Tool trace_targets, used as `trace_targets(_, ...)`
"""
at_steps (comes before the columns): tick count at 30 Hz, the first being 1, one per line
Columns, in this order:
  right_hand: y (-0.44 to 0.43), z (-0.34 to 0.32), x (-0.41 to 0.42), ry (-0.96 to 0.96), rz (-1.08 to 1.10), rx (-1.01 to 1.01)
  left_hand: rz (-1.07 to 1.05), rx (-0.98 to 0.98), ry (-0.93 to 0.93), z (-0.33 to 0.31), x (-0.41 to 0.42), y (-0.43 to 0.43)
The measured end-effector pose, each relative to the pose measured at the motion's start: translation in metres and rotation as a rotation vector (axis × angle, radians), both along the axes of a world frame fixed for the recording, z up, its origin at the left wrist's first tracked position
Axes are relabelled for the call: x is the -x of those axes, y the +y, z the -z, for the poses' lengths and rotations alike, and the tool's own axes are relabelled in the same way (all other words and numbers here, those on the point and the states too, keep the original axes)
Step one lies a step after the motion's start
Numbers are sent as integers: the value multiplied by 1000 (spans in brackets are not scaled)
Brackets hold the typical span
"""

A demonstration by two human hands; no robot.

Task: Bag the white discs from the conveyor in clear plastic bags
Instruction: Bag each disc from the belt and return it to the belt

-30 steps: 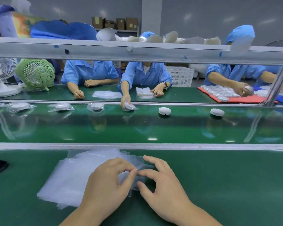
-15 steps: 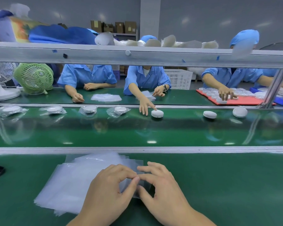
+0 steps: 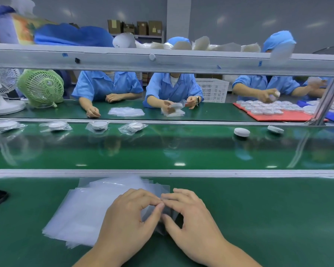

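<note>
The glossy green conveyor belt (image 3: pixel 162 151) runs across the view, smooth enough to mirror the ceiling lights. Nearer lies the matte green worktop (image 3: pixel 278 218). On it rests a fanned stack of thin, clear, rectangular plastic bags (image 3: pixel 85 212), flat, hazy and slippery-looking.

The left hand (image 3: pixel 127 224) and right hand (image 3: pixel 195 220) meet over the stack's right edge. Each grip is closed thumb to forefinger, pinching the film of the topmost bag (image 3: pixel 150 214).

The step in hand seems to be separating one bag and working its mouth open. The next move likely calls for rubbing the two layers apart, then reaching across to the belt.

There a round, flat white plastic disc (image 3: pixel 241 132) lies unbagged on the belt's far side to the right, well apart from the hands, with a second white disc (image 3: pixel 275 129) further right of it. Several discs in crinkled clear bags (image 3: pixel 132 128) lie further left.
</note>
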State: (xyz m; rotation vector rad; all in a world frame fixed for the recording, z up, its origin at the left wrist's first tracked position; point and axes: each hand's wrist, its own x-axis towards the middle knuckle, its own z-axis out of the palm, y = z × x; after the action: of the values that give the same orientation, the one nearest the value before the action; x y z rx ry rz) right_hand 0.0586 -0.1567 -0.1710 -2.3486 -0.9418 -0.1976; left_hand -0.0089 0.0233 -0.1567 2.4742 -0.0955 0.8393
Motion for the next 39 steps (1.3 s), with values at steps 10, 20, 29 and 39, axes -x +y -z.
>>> trace_targets(10,0,1,0,5,-10,1,-25,10,33,-5,1,-2)
trace_targets(20,0,1,1,1,-8,3,-34,26,61,-5,3,-1)
trace_targets(29,0,3,0,-10,-10,-20,-28,29,64,-5,2,-1)
trace_targets(39,0,1,2,-26,-16,-27,-25,29,18,-2,0,-2)
